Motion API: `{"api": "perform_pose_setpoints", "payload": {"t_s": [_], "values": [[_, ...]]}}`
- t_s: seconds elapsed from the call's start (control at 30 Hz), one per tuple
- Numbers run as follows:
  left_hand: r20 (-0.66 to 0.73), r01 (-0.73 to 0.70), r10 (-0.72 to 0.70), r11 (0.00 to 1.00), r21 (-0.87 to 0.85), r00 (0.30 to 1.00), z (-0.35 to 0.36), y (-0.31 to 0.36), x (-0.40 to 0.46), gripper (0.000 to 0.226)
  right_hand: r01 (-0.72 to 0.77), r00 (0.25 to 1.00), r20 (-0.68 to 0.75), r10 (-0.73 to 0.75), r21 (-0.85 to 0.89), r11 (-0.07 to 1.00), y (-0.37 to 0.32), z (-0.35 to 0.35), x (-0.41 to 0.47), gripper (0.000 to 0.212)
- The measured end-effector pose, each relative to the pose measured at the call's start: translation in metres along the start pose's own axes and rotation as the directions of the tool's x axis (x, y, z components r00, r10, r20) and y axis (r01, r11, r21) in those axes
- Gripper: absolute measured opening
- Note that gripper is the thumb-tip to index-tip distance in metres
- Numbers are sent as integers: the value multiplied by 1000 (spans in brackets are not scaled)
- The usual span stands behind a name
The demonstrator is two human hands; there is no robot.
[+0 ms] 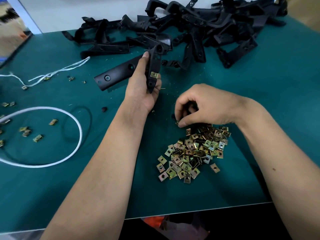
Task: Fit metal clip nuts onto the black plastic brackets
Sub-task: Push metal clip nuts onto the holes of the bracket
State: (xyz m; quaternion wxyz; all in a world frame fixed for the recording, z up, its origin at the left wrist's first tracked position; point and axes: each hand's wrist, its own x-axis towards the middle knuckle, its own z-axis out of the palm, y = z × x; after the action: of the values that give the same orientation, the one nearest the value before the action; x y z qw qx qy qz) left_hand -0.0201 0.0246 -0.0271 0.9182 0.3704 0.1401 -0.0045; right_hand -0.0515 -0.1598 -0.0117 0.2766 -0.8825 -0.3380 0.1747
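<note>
Fingers (181, 122) of the right hand (206, 108) curled down and pinching a single small brass-coloured metal clip nut (177, 122) at the far edge of the heap. Fingers of the left hand (143, 87) wrapped round a long black plastic bracket (154, 66), gripped upright just off the table.

Nearest: a loose heap of square brass-coloured metal clip nuts (194, 151) on the dark green table (251, 170), spread between the two forearms and directly beneath the right wrist. To the left of the left forearm, a looped white cord (79, 135) lying beside a thin black ring (90, 118), with a few stray clip nuts (37, 138) scattered inside and around the loop.

Further out: one clip nut (154, 75) already seated on the lower part of the held bracket, next to the left thumb. A second arm of that bracket (117, 75) reaching out leftward, flat and holed. A small black plug (104, 109) lying on the table left of the left wrist. Strands of white string (58, 71) trailing across the left side.

Farthest: a tangled pile of black plastic brackets (199, 28) across the back of the table, against a pale wall (86, 9).
</note>
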Motion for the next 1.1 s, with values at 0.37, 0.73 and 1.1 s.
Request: {"api": "perform_pose_setpoints", "payload": {"t_s": [0.37,0.73,1.1], "values": [[-19,10,-6,982,186,1000,6,-9,-7,18,244,793,-530,302,730,639,1,8,13,10],[24,63,-79,922,383,997,13,-19,-17,28,321,736,-582,346,750,578,2,10,17,11],[-48,78,-65,932,355,997,15,-19,-14,25,348,712,-611,347,736,581,3,8,17,8]]}}
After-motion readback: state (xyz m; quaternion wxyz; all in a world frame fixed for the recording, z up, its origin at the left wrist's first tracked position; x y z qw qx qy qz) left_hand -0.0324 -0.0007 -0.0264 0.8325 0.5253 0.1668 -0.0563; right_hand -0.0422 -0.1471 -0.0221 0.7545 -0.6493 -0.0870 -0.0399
